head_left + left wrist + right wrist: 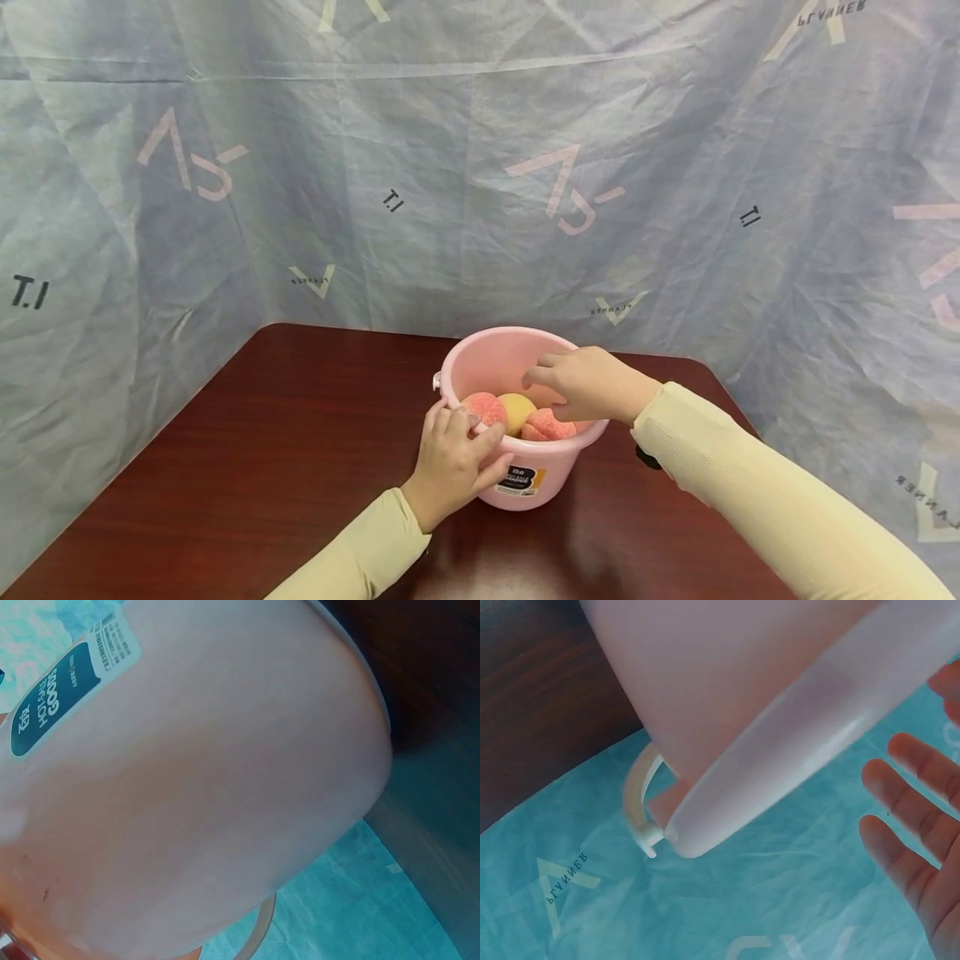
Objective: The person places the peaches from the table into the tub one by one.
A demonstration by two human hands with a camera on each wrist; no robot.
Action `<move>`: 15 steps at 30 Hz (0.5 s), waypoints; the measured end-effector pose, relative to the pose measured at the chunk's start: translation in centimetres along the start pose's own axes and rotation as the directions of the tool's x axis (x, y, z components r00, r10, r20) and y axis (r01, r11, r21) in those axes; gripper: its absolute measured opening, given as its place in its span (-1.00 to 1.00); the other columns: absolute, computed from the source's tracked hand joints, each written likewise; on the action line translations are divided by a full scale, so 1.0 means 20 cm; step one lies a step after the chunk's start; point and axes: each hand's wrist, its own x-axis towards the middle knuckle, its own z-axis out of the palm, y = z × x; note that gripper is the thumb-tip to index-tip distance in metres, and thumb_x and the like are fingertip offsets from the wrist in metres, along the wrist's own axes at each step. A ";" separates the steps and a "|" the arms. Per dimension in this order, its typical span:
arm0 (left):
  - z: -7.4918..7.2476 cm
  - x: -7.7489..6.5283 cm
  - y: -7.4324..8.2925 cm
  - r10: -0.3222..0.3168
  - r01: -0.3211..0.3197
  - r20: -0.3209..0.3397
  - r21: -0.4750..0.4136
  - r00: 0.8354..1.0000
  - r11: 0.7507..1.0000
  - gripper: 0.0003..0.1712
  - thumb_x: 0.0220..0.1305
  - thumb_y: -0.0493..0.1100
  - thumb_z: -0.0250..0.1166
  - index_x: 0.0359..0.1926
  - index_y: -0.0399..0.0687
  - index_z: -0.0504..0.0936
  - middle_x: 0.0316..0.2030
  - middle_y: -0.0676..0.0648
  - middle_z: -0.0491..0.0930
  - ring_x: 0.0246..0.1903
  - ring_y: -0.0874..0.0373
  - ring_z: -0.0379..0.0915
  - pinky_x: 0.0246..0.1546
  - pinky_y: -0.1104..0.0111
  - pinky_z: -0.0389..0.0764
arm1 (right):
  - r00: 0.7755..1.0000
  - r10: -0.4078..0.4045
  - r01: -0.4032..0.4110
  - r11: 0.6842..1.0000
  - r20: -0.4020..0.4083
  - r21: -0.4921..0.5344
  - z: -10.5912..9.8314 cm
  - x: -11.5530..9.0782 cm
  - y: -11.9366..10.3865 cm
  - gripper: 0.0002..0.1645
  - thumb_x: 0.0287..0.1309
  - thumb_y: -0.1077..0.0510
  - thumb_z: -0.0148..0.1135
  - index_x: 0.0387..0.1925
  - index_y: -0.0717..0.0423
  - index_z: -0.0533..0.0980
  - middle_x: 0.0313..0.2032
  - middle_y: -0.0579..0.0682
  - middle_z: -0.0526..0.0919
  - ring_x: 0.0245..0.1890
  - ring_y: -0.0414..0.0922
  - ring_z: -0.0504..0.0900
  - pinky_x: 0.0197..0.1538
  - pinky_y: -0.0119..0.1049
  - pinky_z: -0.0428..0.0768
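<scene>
A pink plastic bucket [540, 467] stands upright on the table. Inside lie a pinkish-red peach [486, 408], a round yellow fruit [517, 410] and a second red peach [549, 427] with a crease. My left hand [453, 458] grips the near-left rim, its fingers over the edge and its thumb by the outer wall. Above the right side of the opening hovers my right hand [596, 385], fingers loosely spread and holding nothing. The right wrist view shows its fingers [907, 795] apart from the rim. Bucket wall fills most of the left wrist view.
The bucket's pale handle [636, 787] hangs down its outside. A dark label [519, 478] is on the near wall. Beneath is a dark reddish-brown table [300, 450], with a printed grey-blue cloth [465, 167] hanging around its back and sides.
</scene>
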 end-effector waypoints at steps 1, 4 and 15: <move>0.00 0.00 0.00 0.000 0.000 0.001 0.002 1.000 1.000 -0.56 0.40 0.13 -0.10 -0.29 0.03 0.63 -0.44 -0.05 0.29 -0.45 0.03 0.23 -0.20 0.04 0.39 | 1.000 0.000 0.000 1.000 0.004 0.005 0.00 0.00 0.00 -0.60 -0.13 0.16 0.47 -0.15 0.00 0.60 -0.29 -0.07 0.63 -0.55 -0.12 0.58 -0.39 -0.18 0.59; 0.00 0.00 0.00 -0.001 0.001 0.003 0.003 1.000 1.000 -0.56 0.40 0.14 -0.10 -0.29 0.03 0.62 -0.44 -0.05 0.29 -0.45 0.03 0.23 -0.20 0.04 0.39 | 1.000 0.000 -0.001 1.000 0.015 0.005 0.00 -0.01 0.01 -0.61 -0.12 0.15 0.47 -0.16 0.00 0.60 -0.29 -0.07 0.63 -0.52 -0.12 0.60 -0.35 -0.17 0.59; 0.01 -0.01 0.01 -0.010 0.010 -0.006 -0.001 1.000 1.000 -0.55 0.40 0.13 -0.10 -0.29 0.02 0.63 -0.44 -0.07 0.30 -0.44 0.02 0.24 -0.20 0.03 0.39 | 0.999 0.041 -0.041 0.999 0.033 -0.004 0.01 -0.05 0.03 -0.66 -0.11 0.16 0.44 -0.19 0.02 0.60 -0.29 -0.07 0.64 -0.42 -0.13 0.63 -0.29 -0.16 0.58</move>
